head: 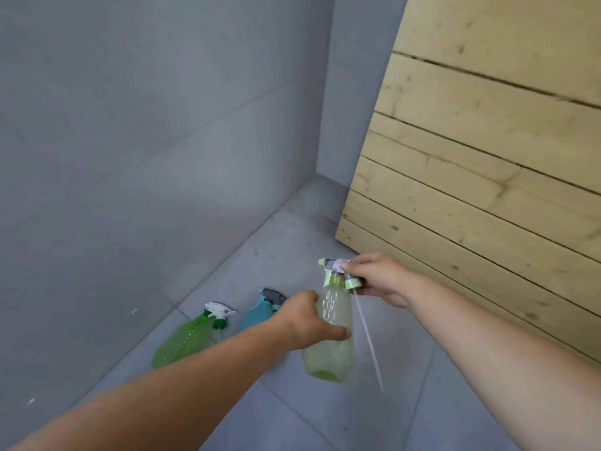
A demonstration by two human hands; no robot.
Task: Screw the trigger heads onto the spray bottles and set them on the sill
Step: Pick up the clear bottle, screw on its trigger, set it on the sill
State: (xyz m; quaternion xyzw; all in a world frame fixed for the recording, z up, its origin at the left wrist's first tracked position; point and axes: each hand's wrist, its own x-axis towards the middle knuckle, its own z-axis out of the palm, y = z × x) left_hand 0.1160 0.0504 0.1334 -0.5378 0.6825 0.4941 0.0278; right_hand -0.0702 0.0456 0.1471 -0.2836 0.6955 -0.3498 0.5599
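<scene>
My left hand [309,320] grips a pale yellow-green spray bottle [330,346] around its upper body and holds it above the floor. My right hand [379,279] pinches a pale green trigger head [340,271] beside the bottle's open neck; its long white dip tube [369,340] hangs outside the bottle, down its right side. A bright green bottle [182,340] lies on the floor tiles with a white and green trigger head [218,312] at its neck. A teal bottle [260,312] with a grey trigger top lies next to it, partly hidden by my left hand.
A grey wall [146,141] rises on the left and meets the grey tiled floor [325,418] along a diagonal edge. A panel of light wooden boards [487,174] leans or stands on the right, close behind my right hand. No sill is in view.
</scene>
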